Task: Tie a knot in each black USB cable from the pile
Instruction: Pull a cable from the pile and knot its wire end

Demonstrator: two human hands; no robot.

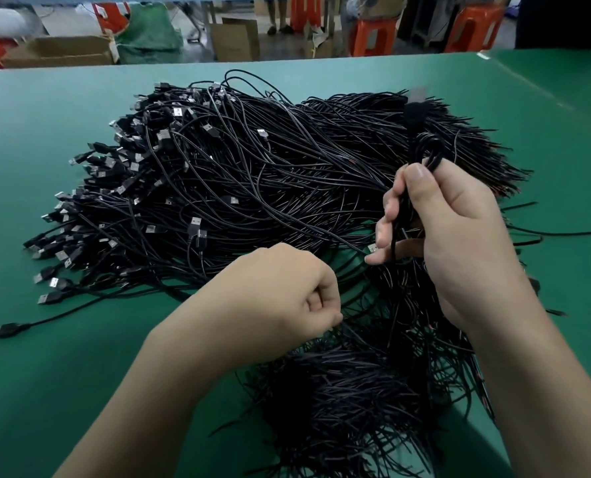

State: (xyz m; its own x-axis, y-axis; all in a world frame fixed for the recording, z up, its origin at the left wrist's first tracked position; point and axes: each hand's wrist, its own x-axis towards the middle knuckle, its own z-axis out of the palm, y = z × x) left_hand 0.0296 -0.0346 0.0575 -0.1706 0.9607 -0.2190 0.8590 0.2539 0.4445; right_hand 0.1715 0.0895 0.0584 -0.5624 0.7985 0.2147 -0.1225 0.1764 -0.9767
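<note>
The pile of black USB cables [252, 167] lies spread over the green table [80, 374], with its metal plug ends fanned out along the pile's left edge and its bare cut ends trailing off the pile's right edge. A second dense mass of cut ends [339, 408] lies at the pile's near side, between the two forearms. The right hand [452, 236] is raised above the right part of the pile, with its fingers and thumb curled round a held cable [396, 232]. Above the thumb, this cable forms a loop [430, 150], and a blurred dark plug end [415, 112] rises above the loop. The blur prevents telling whether the hand grips one cable or several. The left hand [280, 298] sits lower, at the near edge of the pile, apart from the right hand. Its fingers are curled into a fist, and thumb and forefinger pinch a thin strand [347, 329] that runs down into the mass of cut ends. Whether this strand belongs to the held cable cannot be told. Beyond the far side of the pile, past the table edge, stand cardboard boxes [59, 51] and orange stools [373, 32].
</note>
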